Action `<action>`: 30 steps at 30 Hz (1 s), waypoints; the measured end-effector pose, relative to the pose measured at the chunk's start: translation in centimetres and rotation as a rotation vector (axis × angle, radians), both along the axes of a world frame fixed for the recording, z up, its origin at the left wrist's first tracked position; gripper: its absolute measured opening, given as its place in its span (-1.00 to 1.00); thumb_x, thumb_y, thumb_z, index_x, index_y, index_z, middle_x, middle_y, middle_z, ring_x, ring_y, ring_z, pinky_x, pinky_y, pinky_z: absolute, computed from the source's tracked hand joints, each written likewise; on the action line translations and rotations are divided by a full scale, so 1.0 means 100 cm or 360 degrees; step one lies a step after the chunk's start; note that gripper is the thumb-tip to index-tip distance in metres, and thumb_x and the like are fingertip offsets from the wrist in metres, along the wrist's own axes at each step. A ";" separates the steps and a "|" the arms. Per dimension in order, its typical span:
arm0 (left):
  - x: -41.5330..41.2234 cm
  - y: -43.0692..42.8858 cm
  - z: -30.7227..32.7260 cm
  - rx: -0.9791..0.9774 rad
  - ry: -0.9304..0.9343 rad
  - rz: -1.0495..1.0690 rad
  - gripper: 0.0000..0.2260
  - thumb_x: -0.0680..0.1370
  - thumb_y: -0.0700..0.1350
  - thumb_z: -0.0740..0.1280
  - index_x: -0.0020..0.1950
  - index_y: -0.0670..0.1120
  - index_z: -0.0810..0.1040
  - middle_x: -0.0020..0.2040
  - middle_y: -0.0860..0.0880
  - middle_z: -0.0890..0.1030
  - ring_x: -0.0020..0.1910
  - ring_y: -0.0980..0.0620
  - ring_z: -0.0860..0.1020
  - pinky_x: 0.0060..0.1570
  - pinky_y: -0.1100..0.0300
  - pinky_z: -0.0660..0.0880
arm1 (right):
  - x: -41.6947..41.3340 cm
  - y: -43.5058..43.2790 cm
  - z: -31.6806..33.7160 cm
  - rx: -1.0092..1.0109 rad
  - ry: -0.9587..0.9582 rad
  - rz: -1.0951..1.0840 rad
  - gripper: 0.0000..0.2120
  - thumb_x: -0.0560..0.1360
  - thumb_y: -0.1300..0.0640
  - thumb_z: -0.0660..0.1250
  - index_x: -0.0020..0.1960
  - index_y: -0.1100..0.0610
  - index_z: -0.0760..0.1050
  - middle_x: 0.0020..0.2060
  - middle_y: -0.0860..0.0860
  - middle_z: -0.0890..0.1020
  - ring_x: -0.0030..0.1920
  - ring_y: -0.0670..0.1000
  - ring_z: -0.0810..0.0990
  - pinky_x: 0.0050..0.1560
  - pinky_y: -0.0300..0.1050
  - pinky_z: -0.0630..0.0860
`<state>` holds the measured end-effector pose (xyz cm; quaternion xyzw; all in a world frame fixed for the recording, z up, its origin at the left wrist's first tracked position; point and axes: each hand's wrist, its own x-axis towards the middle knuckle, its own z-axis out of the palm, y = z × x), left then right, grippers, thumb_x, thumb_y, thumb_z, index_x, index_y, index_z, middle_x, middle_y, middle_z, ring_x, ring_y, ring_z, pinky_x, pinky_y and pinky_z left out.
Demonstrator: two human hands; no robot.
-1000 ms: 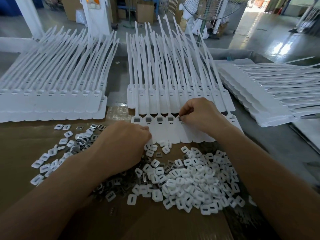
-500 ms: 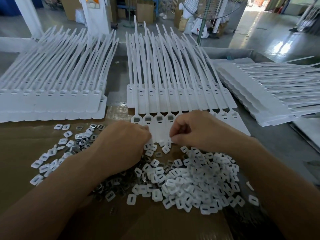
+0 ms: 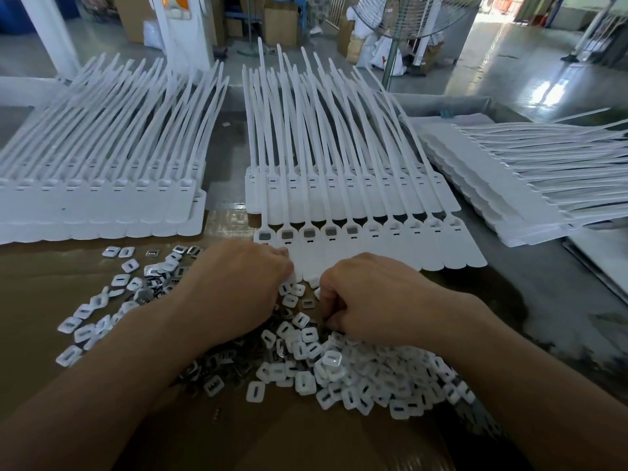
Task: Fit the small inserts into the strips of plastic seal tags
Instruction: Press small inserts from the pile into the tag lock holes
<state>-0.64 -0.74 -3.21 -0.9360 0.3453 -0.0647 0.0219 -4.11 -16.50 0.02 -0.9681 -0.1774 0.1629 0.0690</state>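
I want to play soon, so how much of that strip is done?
Done: five pockets of the front white plastic tag strip show grey inserts. In hand: the left hand and right hand are at the pile of small white square inserts. Left: its other pockets look empty.

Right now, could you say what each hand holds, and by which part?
The left hand touches the near edge of the white plastic tag strip. The right hand curls over small white inserts; any pinch is hidden.

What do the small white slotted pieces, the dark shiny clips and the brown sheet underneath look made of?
White slotted pieces: probably moulded plastic, smooth, slightly translucent. Dark clips: likely thin metal, judging by bright glints. Brown sheet: looks like cardboard, matte and flat.
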 end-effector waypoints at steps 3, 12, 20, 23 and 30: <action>0.001 0.000 0.001 0.0005 0.0010 0.0004 -0.70 0.51 -0.16 0.10 0.16 0.03 0.49 0.17 0.13 0.54 -0.04 0.12 0.55 -0.03 0.20 0.50 | -0.003 -0.003 0.002 0.0054 0.0028 0.0062 -0.90 0.48 0.17 0.26 -0.01 0.14 0.48 -0.09 -0.01 0.53 -0.11 -0.04 0.46 -0.12 -0.11 0.49; 0.001 -0.002 0.002 0.0029 0.0015 0.0022 -0.68 0.50 -0.15 0.09 0.19 0.04 0.46 0.19 0.11 0.54 -0.01 0.11 0.55 -0.04 0.19 0.51 | 0.002 -0.020 0.002 0.0491 0.0084 -0.0043 -0.83 0.51 0.18 0.27 -0.17 -0.08 0.44 -0.28 -0.21 0.46 -0.27 -0.24 0.45 -0.30 -0.46 0.40; 0.001 0.000 0.001 0.0050 -0.0014 -0.0004 -0.67 0.50 -0.18 0.08 0.20 0.03 0.46 0.14 0.13 0.55 -0.04 0.12 0.55 -0.04 0.20 0.51 | 0.042 -0.055 -0.002 0.0865 -0.0298 -0.0562 -0.73 0.51 0.23 0.29 -0.24 -0.11 0.50 -0.26 -0.25 0.55 -0.22 -0.30 0.51 -0.29 -0.52 0.32; 0.003 0.000 0.000 0.0070 -0.0031 -0.0025 -0.68 0.50 -0.18 0.08 0.17 0.02 0.47 0.14 0.13 0.55 -0.04 0.13 0.55 -0.03 0.21 0.51 | 0.057 -0.063 -0.011 0.0865 -0.0392 -0.0693 -0.77 0.50 0.25 0.30 -0.19 -0.07 0.53 -0.32 -0.24 0.53 -0.27 -0.29 0.47 -0.38 -0.56 0.27; 0.004 0.000 -0.001 0.0088 -0.0019 -0.0008 -0.66 0.48 -0.20 0.07 0.19 0.02 0.47 0.18 0.11 0.54 0.02 0.11 0.56 -0.03 0.18 0.53 | 0.069 -0.067 -0.021 0.0824 -0.0322 -0.0722 -0.75 0.48 0.27 0.31 -0.23 -0.07 0.54 -0.35 -0.24 0.54 -0.28 -0.31 0.46 -0.35 -0.52 0.30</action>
